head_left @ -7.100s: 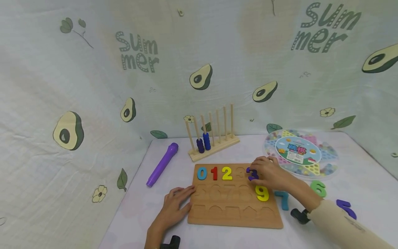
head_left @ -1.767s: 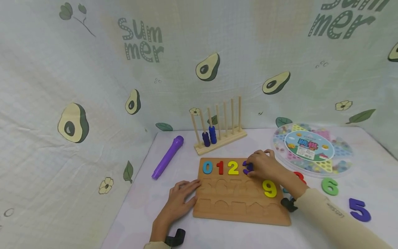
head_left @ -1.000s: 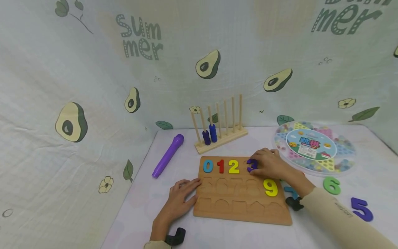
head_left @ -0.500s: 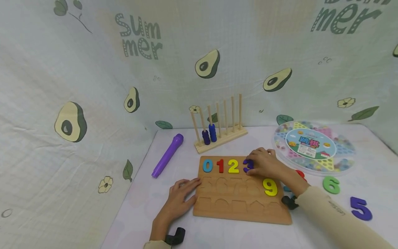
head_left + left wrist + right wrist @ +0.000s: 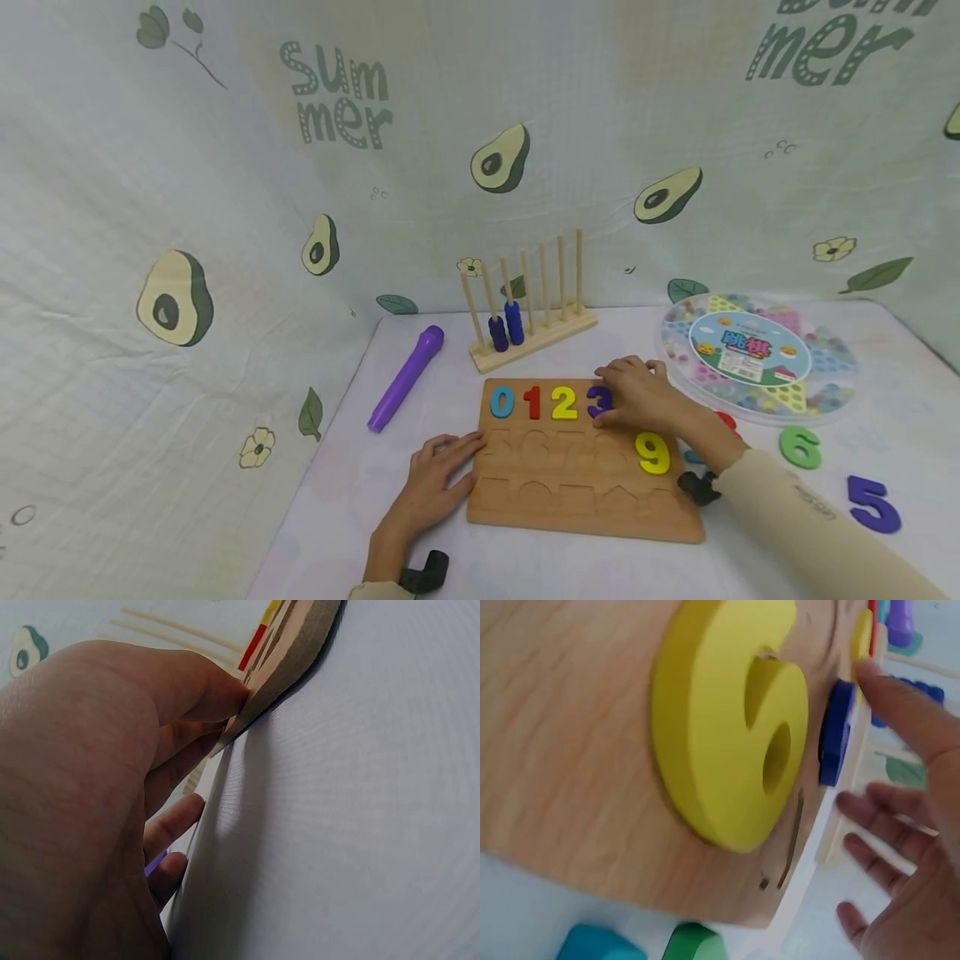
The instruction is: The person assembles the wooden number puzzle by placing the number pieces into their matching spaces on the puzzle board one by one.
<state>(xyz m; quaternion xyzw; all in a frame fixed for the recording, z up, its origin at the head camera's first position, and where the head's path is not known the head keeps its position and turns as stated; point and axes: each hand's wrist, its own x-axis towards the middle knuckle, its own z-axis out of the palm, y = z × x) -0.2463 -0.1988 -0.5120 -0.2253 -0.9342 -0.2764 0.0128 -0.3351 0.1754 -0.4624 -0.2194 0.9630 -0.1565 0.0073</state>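
Note:
A wooden number board [image 5: 551,504] lies on the table with blue 0 [image 5: 502,402], red 1 [image 5: 532,402] and yellow 2 [image 5: 564,403] along its top row. Purple number 3 [image 5: 597,402] sits upright in line after them. Around it is my right hand [image 5: 647,398], thumb below and fingers above; the right wrist view shows the fingers spread, slightly apart from the number. A yellow 9 [image 5: 705,727] lies on the board's right side, below that hand. My left hand [image 5: 429,479] rests at the board's left edge, its fingertips [image 5: 234,694] touching the wood.
Right of the board lie a green 6 [image 5: 800,447], a purple 5 [image 5: 873,504] and other numbers partly hidden by the right arm. Behind stand a peg abacus [image 5: 536,337] and a round game box [image 5: 750,354]. A purple microphone-shaped stick [image 5: 407,379] lies at left.
The right hand has brought the purple 3 leftward into line with the top row, and its fingers have spread from it. The left hand has stayed at the board's edge.

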